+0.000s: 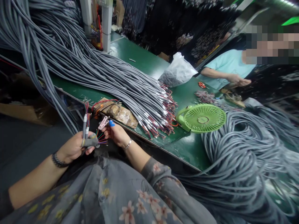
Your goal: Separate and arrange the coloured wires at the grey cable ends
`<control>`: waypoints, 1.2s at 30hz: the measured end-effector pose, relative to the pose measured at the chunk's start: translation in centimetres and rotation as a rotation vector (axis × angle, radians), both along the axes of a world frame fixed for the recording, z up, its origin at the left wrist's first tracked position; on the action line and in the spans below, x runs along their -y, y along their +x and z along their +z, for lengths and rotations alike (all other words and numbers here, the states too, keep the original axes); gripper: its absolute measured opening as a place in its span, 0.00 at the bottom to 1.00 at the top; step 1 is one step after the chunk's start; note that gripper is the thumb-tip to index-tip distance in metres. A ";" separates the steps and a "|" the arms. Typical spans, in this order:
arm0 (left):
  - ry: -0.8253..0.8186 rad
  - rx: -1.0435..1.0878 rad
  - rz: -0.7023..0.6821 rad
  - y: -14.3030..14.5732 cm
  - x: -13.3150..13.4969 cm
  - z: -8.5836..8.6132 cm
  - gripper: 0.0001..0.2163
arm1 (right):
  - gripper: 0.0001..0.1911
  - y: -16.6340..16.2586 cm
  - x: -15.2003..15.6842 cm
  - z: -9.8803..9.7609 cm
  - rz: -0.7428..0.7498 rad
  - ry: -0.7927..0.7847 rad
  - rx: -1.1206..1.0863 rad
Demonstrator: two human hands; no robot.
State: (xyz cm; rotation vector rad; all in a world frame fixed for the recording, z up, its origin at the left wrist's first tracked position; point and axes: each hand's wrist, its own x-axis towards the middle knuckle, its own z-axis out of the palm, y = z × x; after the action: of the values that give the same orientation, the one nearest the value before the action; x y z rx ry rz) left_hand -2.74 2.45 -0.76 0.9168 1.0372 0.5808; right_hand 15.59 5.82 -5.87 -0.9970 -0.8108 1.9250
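In left hand point(74, 145), gripped with fingers curled round: grey cables point(84, 127), at least two, long axis near upright in view, white-collared ends pointing up toward green table point(191, 149). Also out of left fist: coloured wires point(101, 137), fanned sideways toward right hand point(118, 135), so just left of its fingertips; right hand nearer to the tips, left hand to the roots. In right hand, pinched near blue-capped thumb: pink item point(103, 123), too small to tell exact type; cannot tell if touching wires too. Beyond, on table: big cable bundle point(105, 70), ends aimed right, closer to right hand. Next to ends: green fan point(203, 118), with hub badge too blurred to read. No brands, labels or other writing legible.
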 end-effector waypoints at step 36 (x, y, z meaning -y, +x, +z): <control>-0.002 0.032 -0.024 0.0 -0.3 -0.2 0.20 | 0.25 -1.6 0.0 1.4 -0.086 -0.192 -0.197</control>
State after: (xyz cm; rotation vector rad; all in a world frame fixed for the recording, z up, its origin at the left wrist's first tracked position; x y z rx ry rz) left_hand -2.73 2.71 -0.95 0.9145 0.9969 0.5728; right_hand 14.03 5.79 -4.50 -0.9205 -0.4715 2.0159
